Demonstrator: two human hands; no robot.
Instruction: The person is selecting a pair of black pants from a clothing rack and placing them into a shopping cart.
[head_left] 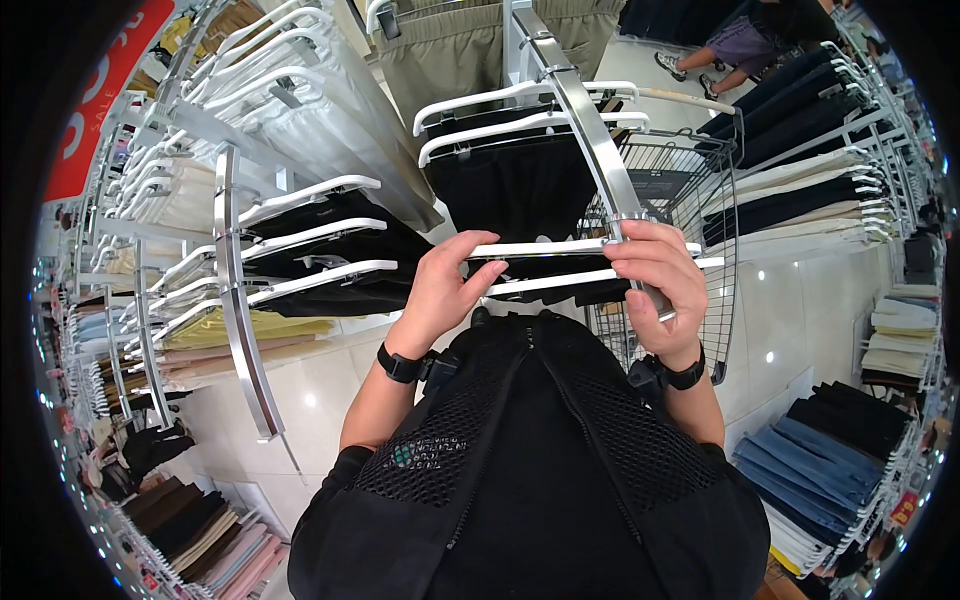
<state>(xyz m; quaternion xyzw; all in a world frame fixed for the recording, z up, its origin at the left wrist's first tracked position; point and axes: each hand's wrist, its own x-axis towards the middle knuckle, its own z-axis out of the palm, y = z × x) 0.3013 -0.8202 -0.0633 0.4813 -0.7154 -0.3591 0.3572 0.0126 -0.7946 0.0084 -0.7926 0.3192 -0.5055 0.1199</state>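
Observation:
My left hand point(450, 283) is at the left end of two white hangers point(545, 248) that carry black garments, its thumb and fingers apart around the hanger ends. Over the front part of a metal rail point(590, 120) lies my right hand point(660, 285), its fingers curled across the rail and the right part of the hangers. Whether it grips the rail or a hanger I cannot tell. Farther up the same rail hang more black trousers point(510, 185) on white hangers.
A wire shopping cart point(725, 220) stands just right of the rail. Another curved rail point(230, 260) with black garments point(330, 240) is on the left. Folded jeans point(810, 465) are at the lower right. A person's legs point(715, 55) show at the upper right.

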